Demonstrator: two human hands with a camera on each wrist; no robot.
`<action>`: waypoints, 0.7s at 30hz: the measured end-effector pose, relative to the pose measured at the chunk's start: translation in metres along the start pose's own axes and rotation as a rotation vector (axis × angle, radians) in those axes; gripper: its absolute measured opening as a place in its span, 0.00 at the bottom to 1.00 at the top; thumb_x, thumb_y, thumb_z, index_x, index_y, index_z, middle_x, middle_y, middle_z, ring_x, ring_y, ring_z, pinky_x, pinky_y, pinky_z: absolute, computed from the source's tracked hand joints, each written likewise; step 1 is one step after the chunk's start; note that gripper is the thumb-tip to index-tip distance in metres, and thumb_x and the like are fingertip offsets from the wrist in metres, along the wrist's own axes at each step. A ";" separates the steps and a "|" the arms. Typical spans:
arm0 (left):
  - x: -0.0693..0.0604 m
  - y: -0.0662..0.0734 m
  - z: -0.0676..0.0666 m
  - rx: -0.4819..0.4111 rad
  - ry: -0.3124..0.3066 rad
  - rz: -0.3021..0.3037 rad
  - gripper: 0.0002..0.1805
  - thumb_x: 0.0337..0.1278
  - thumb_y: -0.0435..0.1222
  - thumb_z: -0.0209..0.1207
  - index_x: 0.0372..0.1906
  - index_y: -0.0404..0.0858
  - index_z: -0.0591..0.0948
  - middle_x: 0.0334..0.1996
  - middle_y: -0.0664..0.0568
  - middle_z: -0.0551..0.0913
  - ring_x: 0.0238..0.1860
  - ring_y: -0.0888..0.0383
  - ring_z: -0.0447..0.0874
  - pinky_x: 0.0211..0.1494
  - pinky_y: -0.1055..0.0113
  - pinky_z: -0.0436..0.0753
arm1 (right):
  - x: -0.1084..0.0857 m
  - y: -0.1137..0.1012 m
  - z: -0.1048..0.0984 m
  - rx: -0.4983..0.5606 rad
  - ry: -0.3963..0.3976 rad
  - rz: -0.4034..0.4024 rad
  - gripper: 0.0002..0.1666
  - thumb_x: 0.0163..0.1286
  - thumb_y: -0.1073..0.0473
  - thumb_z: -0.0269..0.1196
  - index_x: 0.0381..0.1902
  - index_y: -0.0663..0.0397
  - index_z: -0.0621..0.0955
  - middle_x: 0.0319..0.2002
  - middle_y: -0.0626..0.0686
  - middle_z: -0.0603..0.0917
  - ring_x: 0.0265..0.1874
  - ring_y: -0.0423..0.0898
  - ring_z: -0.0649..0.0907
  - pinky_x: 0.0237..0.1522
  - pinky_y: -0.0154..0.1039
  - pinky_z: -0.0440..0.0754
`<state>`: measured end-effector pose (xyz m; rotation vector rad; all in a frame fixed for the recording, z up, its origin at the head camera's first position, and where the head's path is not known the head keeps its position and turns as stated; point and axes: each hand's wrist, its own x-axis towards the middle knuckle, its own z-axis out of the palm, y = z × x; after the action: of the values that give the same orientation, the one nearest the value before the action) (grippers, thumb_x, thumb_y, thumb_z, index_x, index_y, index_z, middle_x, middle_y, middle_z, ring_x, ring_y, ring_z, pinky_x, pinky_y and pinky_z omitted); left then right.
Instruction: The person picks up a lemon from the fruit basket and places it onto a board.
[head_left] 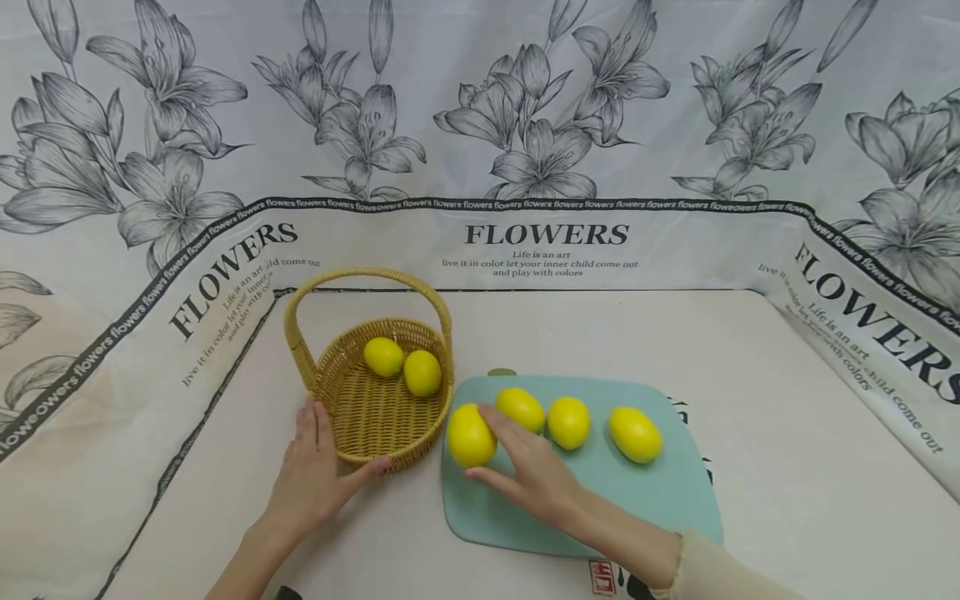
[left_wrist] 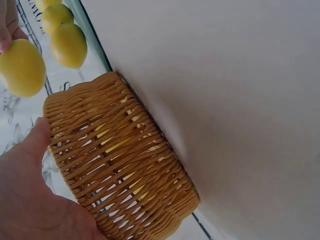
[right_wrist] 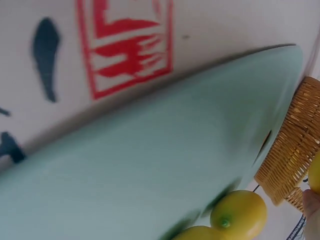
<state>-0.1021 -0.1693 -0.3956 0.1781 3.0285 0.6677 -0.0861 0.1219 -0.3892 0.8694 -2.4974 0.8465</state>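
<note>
Against basket (head_left: 382, 425), left hand (head_left: 311, 483) spread, right (head_left: 538, 468) pinching lemon (head_left: 468, 437)

White fabric backdrop (head_left: 465, 42), standing along the rear and both sides, printed with grey line-drawn lilies (head_left: 542, 162). Below the lilies, a narrow black band (head_left: 525, 203) repeats "flowers" in small white letters; beneath it, bold black "FLOWERS" lettering (head_left: 546, 235) heads three lines of smaller black text (head_left: 540, 264). Foreground: pale pinkish-white tabletop (head_left: 585, 333), bearing a red square seal print (head_left: 602, 577) and black brush-stroke marks (right_wrist: 46, 57) near it. Lower edge: small dark object (head_left: 288, 593), cut off, unidentifiable.
</note>
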 end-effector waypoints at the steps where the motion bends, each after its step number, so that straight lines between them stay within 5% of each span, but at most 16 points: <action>1: 0.000 0.000 0.000 0.003 0.004 0.003 0.69 0.51 0.71 0.51 0.71 0.20 0.35 0.73 0.26 0.31 0.74 0.30 0.34 0.72 0.37 0.48 | -0.002 0.001 0.000 -0.007 0.001 -0.001 0.45 0.57 0.50 0.70 0.66 0.67 0.68 0.64 0.63 0.74 0.61 0.57 0.77 0.58 0.48 0.77; 21: -0.001 0.001 -0.002 -0.026 0.008 0.013 0.68 0.51 0.70 0.53 0.71 0.20 0.35 0.73 0.26 0.31 0.74 0.30 0.34 0.72 0.37 0.48 | -0.044 0.010 -0.004 -0.030 0.008 0.010 0.45 0.54 0.49 0.72 0.64 0.69 0.70 0.63 0.62 0.76 0.59 0.57 0.79 0.53 0.48 0.81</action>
<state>-0.1013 -0.1688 -0.3935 0.1954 3.0272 0.7101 -0.0595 0.1497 -0.4126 0.8425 -2.5036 0.8115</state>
